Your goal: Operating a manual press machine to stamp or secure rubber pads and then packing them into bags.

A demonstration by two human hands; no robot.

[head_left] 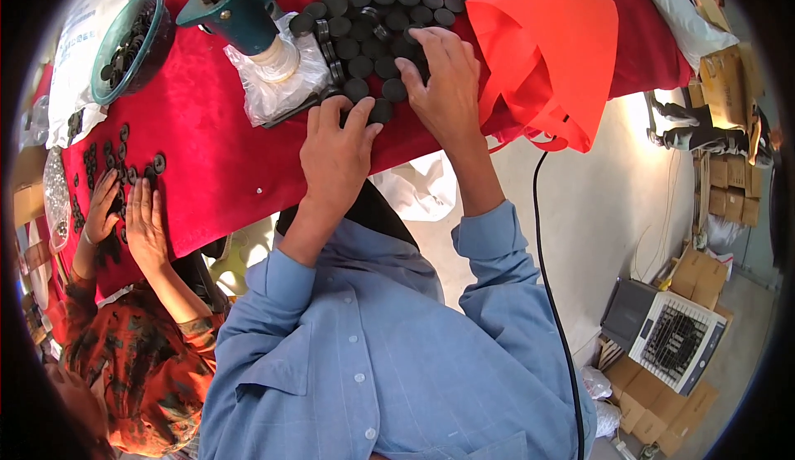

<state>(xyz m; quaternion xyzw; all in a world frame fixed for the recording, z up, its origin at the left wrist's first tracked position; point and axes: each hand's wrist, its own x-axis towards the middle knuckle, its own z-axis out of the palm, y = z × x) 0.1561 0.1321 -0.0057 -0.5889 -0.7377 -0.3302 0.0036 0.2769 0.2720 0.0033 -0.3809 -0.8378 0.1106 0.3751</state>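
Many flat round black discs [361, 67] lie spread over the red cloth in front of me, some of them standing on edge in short rows. My left hand [335, 154] is at the near edge of the discs, its fingers bent, with thumb and forefinger closed about a single black disc [381, 110]. Farther right, my right hand [445, 83] reaches over the pile with thumb and fingers apart. Dark discs show in the gap under its fingers, which seem to touch them without a clear grip.
A green machine [236, 17] stands on white plastic left of the discs. An orange-red fabric bag [551, 46] hangs over the right table edge, near a black cable [542, 253]. At left, a co-worker's hands [146, 224] handle small black rings by a green bowl [157, 54].
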